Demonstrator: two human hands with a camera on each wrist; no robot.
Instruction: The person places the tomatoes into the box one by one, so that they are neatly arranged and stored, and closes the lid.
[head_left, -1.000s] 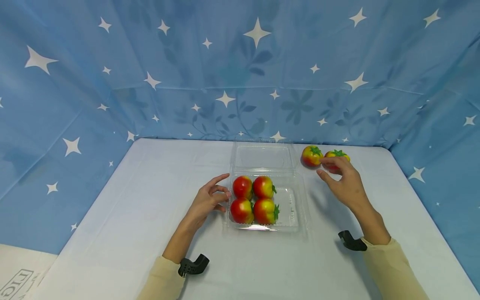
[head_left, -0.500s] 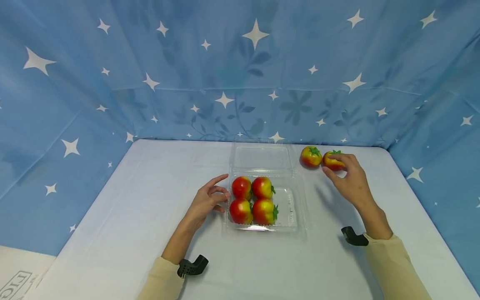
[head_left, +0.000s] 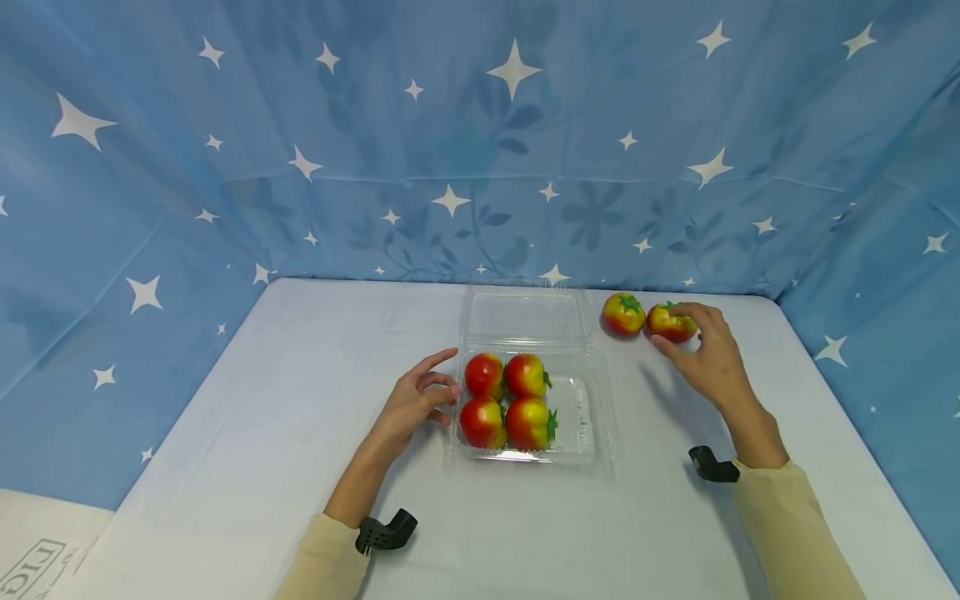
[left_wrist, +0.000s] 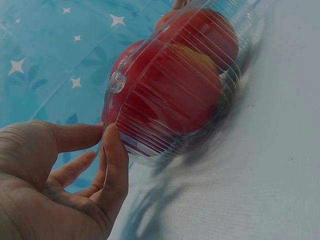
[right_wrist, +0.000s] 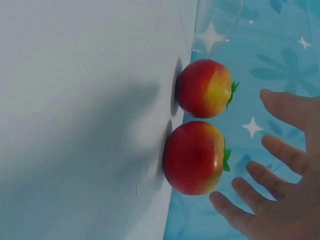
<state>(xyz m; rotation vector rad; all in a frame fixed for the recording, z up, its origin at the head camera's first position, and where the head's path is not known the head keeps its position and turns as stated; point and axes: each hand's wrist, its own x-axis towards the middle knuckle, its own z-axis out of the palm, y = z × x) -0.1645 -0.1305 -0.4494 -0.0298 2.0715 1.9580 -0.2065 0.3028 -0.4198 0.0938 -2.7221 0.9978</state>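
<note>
A clear plastic clamshell box [head_left: 581,408] lies with its lid raised back, holding several red-and-yellow fruits [head_left: 483,422] with green leafy tops on its left side. My left hand [head_left: 408,408] pinches the box's left rim between thumb and fingers, as the left wrist view [left_wrist: 75,175] shows. Two more such fruits sit side by side on the table at the back right: a left one [head_left: 623,314] and a right one [head_left: 670,323]. My right hand [head_left: 708,358] hovers at the right one, fingers spread and apart from it in the right wrist view [right_wrist: 285,175].
The white-covered table [head_left: 315,350] meets a blue curtain [head_left: 375,125] with white stars at its back and sides. The box's clear lid [head_left: 525,315] reaches close to the curtain. A printed cardboard piece [head_left: 45,542] shows at the lower left corner.
My right hand has shifted to the right, from over the gap between the two loose fruits to the right one's right side. My left hand has stayed at the box's rim.
</note>
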